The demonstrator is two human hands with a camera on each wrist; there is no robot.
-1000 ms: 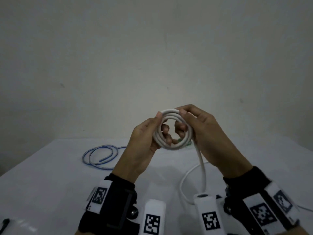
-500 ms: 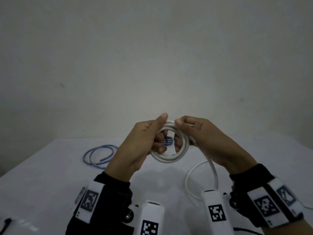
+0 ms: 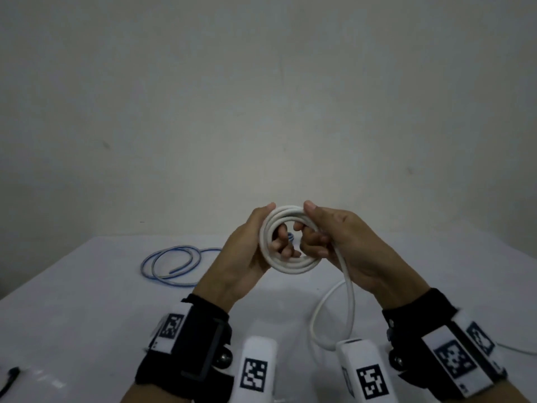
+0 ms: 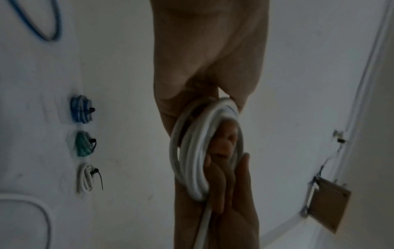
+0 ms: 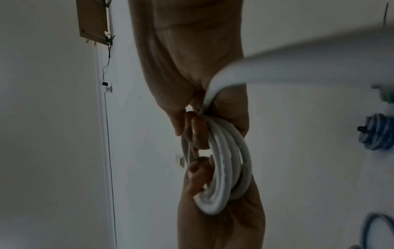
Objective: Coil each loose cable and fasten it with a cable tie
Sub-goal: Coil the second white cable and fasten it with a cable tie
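Observation:
A white cable coil [image 3: 290,264] of several turns is held up above the table, its ring facing me. My left hand [image 3: 250,251] grips the coil's left side, thumb on top and fingers through the ring. My right hand [image 3: 334,237] pinches its right side. The same coil [image 4: 192,160] shows edge-on in the left wrist view, and again as the coil [image 5: 224,168] in the right wrist view. Its loose tail [image 3: 350,298] drops from my right hand and loops on the white table [image 3: 87,315].
A loose blue cable [image 3: 171,266] lies in rings at the table's far left. Three tied coils sit in a row: blue [image 4: 82,109], green [image 4: 84,144], white [image 4: 86,178]. A thin black strip [image 3: 10,376] lies at the near left edge.
The coil dipped and tilted flatter half a second ago; now it stands upright facing me again. Both hands kept hold of it throughout.

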